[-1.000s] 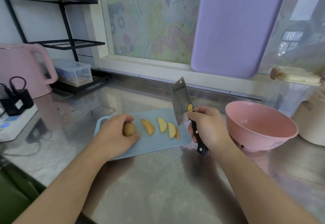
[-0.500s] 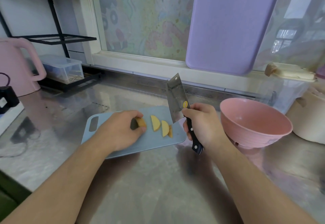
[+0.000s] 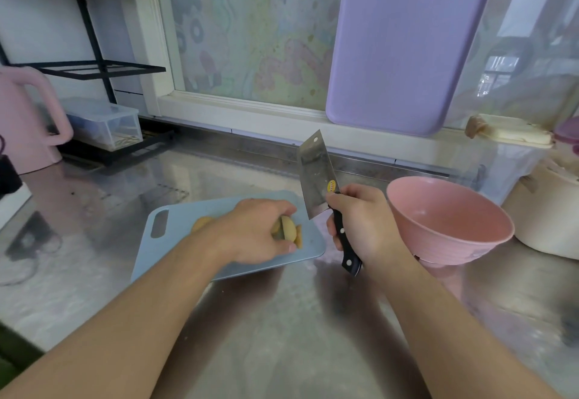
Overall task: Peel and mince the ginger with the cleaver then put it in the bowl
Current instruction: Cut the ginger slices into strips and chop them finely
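Our left hand [image 3: 260, 229] has slid right along the board [image 3: 175, 235] and gathered the spread slices [image 3: 288, 228], fingers now pinching them in a stack; one ginger lump [image 3: 202, 224] sits behind. Our right hand [image 3: 360, 223] grips the raised cleaver [image 3: 315, 176]. Mincing looks next; the bowl [image 3: 448, 220] waits empty.

Single head-worn view — forward and down, close over the counter [image 3: 282, 320] toward the window [image 3: 250, 38].
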`<state>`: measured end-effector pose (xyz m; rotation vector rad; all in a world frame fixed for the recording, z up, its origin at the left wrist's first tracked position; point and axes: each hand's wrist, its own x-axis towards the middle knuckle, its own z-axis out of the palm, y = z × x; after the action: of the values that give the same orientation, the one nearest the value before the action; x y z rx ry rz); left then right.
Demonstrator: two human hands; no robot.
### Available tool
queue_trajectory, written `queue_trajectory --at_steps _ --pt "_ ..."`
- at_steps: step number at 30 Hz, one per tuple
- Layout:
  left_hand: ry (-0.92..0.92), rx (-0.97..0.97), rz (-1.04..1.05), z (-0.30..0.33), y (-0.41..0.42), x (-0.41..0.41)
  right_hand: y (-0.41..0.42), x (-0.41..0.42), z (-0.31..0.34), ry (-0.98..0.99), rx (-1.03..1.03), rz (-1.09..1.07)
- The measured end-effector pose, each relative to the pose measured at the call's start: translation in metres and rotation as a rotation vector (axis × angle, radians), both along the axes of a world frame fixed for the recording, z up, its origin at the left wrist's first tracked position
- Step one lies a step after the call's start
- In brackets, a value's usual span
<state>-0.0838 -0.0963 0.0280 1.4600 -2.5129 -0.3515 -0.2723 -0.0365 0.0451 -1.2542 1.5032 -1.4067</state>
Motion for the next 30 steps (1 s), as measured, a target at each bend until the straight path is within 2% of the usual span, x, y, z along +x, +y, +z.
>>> queue_trajectory --at_steps 6,8,15,25,30 --pt "0.292 -0.081 0.107 -0.004 0.006 0.012 -0.003 0.0 -0.002 -0.017 0.001 -0.005" --pt "0.324 -0.113 0.155 -0.002 0.002 0.016 -0.003 0.0 -0.001 -0.016 0.002 -0.004" --pt "0.146 -0.044 0.133 -0.01 -0.003 0.02 -0.003 0.001 -0.002 0.004 0.008 -0.015" --pt "0.198 -0.052 0.132 -0.013 -0.001 0.024 -0.001 0.001 -0.001 0.024 0.006 -0.007" --pt "0.149 -0.021 0.196 -0.014 0.001 0.023 -0.001 0.001 -0.001 0.036 -0.002 -0.006"
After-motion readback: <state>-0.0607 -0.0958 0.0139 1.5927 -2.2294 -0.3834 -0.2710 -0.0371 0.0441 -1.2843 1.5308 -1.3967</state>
